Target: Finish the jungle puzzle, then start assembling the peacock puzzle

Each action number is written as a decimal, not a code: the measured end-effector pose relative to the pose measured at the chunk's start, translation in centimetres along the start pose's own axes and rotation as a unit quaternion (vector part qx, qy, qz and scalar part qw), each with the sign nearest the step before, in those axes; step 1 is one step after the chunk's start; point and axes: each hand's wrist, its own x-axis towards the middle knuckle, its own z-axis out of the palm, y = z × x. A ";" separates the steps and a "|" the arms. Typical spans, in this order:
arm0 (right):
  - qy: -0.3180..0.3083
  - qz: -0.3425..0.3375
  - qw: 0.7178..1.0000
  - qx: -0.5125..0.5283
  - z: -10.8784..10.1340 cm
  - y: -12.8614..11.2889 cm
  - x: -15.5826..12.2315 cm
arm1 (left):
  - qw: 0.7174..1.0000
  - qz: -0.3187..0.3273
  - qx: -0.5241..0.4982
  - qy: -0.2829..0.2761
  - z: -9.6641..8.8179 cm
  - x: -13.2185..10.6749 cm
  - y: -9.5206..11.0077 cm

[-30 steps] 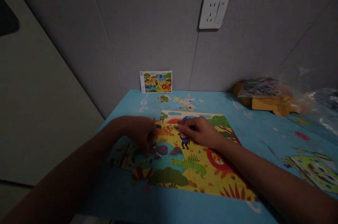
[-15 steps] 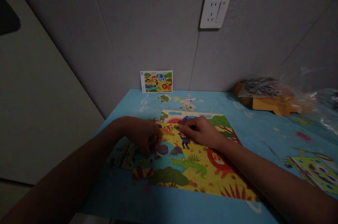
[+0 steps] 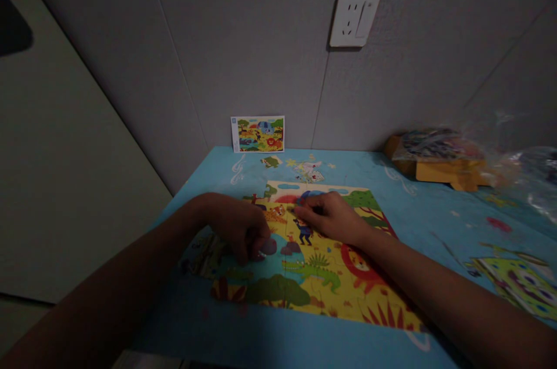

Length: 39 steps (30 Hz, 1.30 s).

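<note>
A colourful jigsaw puzzle of jungle animals lies on the blue table, with a lion, a crocodile and a blue-clothed figure. Over its left side my left hand is closed, fingers curled down by the hippo picture. Under and below those fingers, a puzzle piece with red leaves lines up with the puzzle's lower left edge. My right hand rests on the upper middle of the puzzle, its fingers bent together and tips down. What lies between its fingers, if anything, is hidden.
A reference picture card leans on the wall behind the puzzle. At the back right is a yellow-orange box beneath crumpled clear plastic. Cartoon prints decorate the blue table. A socket is on the wall.
The lower left piece has moved against the rest of the puzzle, and the gap beside it has closed. My left hand has shifted slightly; my right hand has stayed put.
</note>
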 end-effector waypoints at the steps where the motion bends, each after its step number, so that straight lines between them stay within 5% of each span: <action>1: 0.001 -0.001 1.000 0.000 0.0 0.0 0.0 | 1.000 0.002 -0.003 -0.002 0.0 0.0 -0.1; 29: -0.001 -0.003 1.000 -0.012 0.0 0.1 0.0 | 0.996 -0.057 0.061 0.044 -0.1 -0.4 0.7; 39: -0.006 0.002 1.000 -0.010 0.0 0.2 0.0 | 0.987 -0.146 0.068 0.022 0.1 0.0 0.7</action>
